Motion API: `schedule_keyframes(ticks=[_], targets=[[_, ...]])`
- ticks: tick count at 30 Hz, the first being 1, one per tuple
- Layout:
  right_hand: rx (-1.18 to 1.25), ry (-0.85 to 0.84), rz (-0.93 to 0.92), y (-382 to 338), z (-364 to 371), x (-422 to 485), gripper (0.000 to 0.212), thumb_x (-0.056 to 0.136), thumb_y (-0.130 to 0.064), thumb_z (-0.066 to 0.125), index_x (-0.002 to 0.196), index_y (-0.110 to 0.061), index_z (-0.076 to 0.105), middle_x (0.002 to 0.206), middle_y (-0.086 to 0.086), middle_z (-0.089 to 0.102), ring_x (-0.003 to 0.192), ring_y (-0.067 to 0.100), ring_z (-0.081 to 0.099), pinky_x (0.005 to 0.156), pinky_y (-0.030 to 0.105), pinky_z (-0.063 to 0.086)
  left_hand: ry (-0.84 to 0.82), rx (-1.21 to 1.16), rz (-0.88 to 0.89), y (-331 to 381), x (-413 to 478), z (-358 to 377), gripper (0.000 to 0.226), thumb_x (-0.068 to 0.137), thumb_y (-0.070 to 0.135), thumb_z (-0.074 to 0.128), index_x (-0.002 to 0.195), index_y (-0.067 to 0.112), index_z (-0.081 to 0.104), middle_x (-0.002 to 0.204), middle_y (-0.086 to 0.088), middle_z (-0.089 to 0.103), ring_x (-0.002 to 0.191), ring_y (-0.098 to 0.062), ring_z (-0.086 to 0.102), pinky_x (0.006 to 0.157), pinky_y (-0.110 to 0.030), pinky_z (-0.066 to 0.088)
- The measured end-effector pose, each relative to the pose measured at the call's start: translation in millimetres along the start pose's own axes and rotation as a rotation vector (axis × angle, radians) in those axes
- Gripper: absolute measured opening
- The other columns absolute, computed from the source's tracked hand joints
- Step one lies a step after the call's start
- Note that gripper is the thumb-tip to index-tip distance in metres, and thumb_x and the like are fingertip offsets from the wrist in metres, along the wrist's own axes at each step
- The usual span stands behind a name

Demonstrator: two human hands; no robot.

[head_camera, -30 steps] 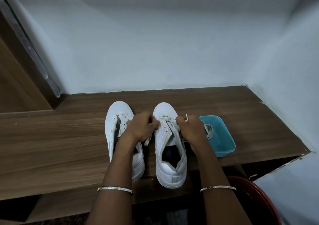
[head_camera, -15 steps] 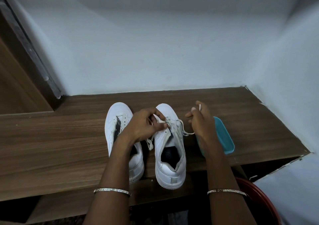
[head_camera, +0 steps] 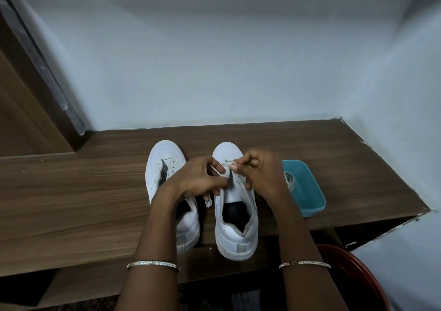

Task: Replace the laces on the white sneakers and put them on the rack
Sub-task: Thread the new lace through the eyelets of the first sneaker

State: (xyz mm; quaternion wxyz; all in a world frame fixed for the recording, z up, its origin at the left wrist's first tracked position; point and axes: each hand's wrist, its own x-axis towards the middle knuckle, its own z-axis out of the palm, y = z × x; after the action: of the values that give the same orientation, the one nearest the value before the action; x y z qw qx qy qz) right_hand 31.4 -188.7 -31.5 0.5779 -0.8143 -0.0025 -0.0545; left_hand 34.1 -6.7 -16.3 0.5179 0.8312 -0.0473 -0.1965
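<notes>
Shelf [head_camera: 71,203]; right hand [head_camera: 262,177] back on lace [head_camera: 227,163]

1 teal plastic tub [head_camera: 310,191] at right, rectangular, upright, open top. 1 dark red round rim [head_camera: 353,270] low at bottom right, partly cut off. 2 pale blue walls [head_camera: 214,60] meeting in a corner. Brown wooden door frame [head_camera: 35,72] far left.

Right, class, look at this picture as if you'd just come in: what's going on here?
A person is lacing a white sneaker on a wooden shelf. Both the left hand and the right hand pinch the lace over the eyelets near its toe. The second sneaker beside it shows bare eyelets, not yet laced. A teal tub to the right holds what looks like another coiled lace.
</notes>
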Motion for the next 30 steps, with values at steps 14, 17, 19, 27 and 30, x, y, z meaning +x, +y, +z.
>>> schedule_keyframes(ticks=[14, 17, 19, 27, 30], targets=[[-0.151, -0.099, 0.004, 4.0, -5.0, -4.9, 0.010, 0.083, -0.006, 0.079, 0.092, -0.010, 0.081, 0.083, -0.002, 0.077, 0.072, -0.002, 0.067, 0.070, 0.014, 0.053, -0.077, -0.262, -0.040, -14.0, -4.1, -14.9, 0.027, 0.087, -0.013, 0.060, 0.109, -0.003, 0.071, 0.068, -0.003, 0.068, 0.076, -0.014, 0.068, 0.072, -0.026, 0.061], [-0.216, -0.147, -0.024, 5.5, -5.4, -5.0, 0.007, 0.084, -0.005, 0.077, 0.089, -0.008, 0.080, 0.075, -0.006, 0.073, 0.064, -0.006, 0.063, 0.062, 0.007, 0.047, -0.071, -0.282, -0.049, -14.7, -4.3, -14.8, 0.028, 0.087, -0.014, 0.060, 0.110, -0.003, 0.071, 0.070, -0.005, 0.069, 0.075, -0.013, 0.068, 0.071, -0.027, 0.061], [-0.250, -0.152, -0.046, 6.8, -3.8, -4.6, 0.006, 0.084, -0.007, 0.077, 0.089, -0.010, 0.080, 0.077, -0.005, 0.074, 0.067, -0.004, 0.064, 0.063, 0.007, 0.046, -0.070, -0.296, -0.046, -14.6, -4.5, -14.4, 0.028, 0.087, -0.014, 0.060, 0.110, -0.004, 0.071, 0.073, -0.007, 0.069, 0.074, -0.014, 0.069, 0.070, -0.026, 0.061], [-0.324, -0.079, -0.037, 12.5, 6.0, -1.0, 0.003, 0.087, -0.014, 0.075, 0.086, -0.016, 0.076, 0.077, -0.011, 0.070, 0.070, -0.003, 0.063, 0.063, 0.005, 0.045, -0.098, -0.370, -0.052, -13.8, -6.9, -14.4, 0.026, 0.086, -0.009, 0.069, 0.111, -0.004, 0.071, 0.086, -0.015, 0.074, 0.082, -0.020, 0.073, 0.072, -0.028, 0.062], [-0.318, -0.082, -0.023, 12.5, 5.4, -1.9, 0.004, 0.087, -0.014, 0.075, 0.086, -0.018, 0.076, 0.081, -0.011, 0.072, 0.075, -0.001, 0.064, 0.067, 0.007, 0.047, -0.113, -0.400, -0.051, -12.9, -8.0, -15.2, 0.025, 0.084, -0.001, 0.074, 0.109, -0.002, 0.073, 0.093, -0.020, 0.075, 0.085, -0.024, 0.073, 0.075, -0.030, 0.063]])
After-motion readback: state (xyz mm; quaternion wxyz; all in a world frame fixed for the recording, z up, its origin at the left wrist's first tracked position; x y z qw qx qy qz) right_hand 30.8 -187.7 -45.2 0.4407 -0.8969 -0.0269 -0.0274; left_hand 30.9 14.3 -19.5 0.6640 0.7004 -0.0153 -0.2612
